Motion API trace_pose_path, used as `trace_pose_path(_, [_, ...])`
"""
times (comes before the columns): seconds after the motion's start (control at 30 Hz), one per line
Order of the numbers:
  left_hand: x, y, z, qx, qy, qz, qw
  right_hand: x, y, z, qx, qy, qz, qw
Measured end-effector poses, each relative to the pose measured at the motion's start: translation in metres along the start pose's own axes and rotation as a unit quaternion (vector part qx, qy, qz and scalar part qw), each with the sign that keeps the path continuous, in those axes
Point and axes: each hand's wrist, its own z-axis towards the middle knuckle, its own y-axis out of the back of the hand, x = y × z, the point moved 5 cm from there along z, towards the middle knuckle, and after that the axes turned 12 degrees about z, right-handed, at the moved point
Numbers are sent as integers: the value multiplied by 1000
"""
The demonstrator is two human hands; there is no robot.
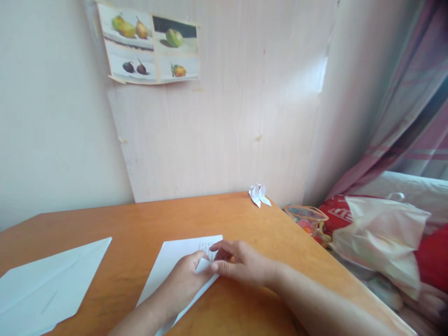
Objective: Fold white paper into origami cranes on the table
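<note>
A small piece of folded white paper [203, 266] is held between the thumb and fingers of my left hand [185, 277]. From the right, my right hand [241, 263] curls its fingers toward the same paper, and its thumb tip meets the paper's right edge. Most of the folded piece is hidden behind my fingers. Beneath both hands lies a white sheet [171, 256] with printed text near its upper right corner, partly covered by my left forearm.
More white paper [52, 284] lies at the left on the wooden table [140, 224]. Small folded paper figures [259, 195] stand at the far right corner. Beyond the right edge are a clear container [308, 219] and a pale plastic bag [381, 233]. Fruit pictures [154, 51] hang on the wall.
</note>
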Motion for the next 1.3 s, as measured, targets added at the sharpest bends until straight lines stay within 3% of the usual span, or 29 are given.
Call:
trace_pose_path(0.1, [1, -1, -2, 7, 12, -46, 999, 0, -4, -3, 26, -25, -23, 999])
trace_pose_path(0.27, [7, -3, 0, -3, 16, -41, 999, -2, -6, -4, 23, -43, -38, 998])
trace_pose_path(0.47, [12, 0, 1, -34, 16, 34, 999, 5, -5, -5, 18, -25, -92, 995])
trace_pose_path(0.63, [1, 4, -1, -26, -42, -35, 998, 6, -4, -4, 29, -25, -106, 994])
trace_pose_path(0.83, [13, 11, 2, -27, 12, -64, 998, -6, -1, -2, 21, -39, -116, 992])
trace_pose_path(1.17, [27, 29, 10, -68, 3, 58, 996, -6, 10, -5, 25, -38, -180, 983])
trace_pose_path(1.3, [29, 31, 11, -68, 18, 58, 996, -5, 17, -6, 29, -58, -160, 985])
